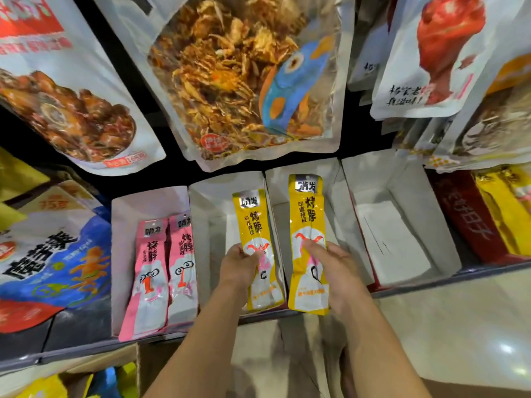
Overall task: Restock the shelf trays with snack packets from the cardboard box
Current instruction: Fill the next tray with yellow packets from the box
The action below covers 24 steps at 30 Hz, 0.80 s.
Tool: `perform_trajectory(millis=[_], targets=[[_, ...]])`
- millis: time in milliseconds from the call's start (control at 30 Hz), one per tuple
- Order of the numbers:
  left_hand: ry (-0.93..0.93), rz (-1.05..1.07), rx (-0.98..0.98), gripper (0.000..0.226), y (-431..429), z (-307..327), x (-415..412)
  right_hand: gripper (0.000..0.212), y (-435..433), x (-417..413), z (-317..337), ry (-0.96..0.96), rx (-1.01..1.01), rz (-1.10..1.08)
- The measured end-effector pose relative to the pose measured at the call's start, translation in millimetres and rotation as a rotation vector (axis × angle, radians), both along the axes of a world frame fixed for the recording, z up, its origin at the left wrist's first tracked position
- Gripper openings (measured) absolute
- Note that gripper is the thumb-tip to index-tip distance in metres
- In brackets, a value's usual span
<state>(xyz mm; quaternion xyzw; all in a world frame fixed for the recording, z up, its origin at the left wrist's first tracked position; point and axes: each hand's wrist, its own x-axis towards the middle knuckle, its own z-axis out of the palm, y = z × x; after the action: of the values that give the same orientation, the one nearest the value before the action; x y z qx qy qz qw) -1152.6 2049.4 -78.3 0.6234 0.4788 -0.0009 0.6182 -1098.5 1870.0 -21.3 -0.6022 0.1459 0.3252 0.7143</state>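
Nearest is the cardboard box [137, 366], low on the left, with bright packets inside. Next come two hands. The left hand [240, 264] pinches the left yellow packet [254, 225] near its lower half, over the second tray [212, 196]. The right hand [330, 267] pinches the right yellow packet [309, 214] the same way, over the third tray [280, 191]. Both packets are long, thin and shiny. They point away, tops toward the back of the trays. So each one likely just needs sliding forward and down. Pink packets [161, 268] sit in the first tray [120, 225]. Big bags [244, 76] hang farthest up.
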Motion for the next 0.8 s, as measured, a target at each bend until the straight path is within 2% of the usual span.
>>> perform_trajectory(millis=[233,367,433,600,700,800], targets=[[0.123,-0.118,0.19,0.017,-5,-13,8,0.023,0,-2,-4,0.018,0.031,0.008],[0.311,-0.271,0.462,0.022,1,-30,7,0.02,0,-2,-3,0.011,0.047,0.008],[0.333,-0.316,0.533,0.021,4,-38,4,0.019,1,-2,-2,0.008,0.049,0.011],[0.243,-0.268,0.499,0.033,6,-25,-3,0.02,4,-2,3,-0.016,0.038,0.025],[0.083,-0.167,0.572,0.041,9,5,-6,0.02,9,-2,7,-0.038,0.033,0.037],[-0.085,-0.077,0.707,0.04,18,38,-14,0.02,19,-4,10,-0.053,0.063,0.051]])
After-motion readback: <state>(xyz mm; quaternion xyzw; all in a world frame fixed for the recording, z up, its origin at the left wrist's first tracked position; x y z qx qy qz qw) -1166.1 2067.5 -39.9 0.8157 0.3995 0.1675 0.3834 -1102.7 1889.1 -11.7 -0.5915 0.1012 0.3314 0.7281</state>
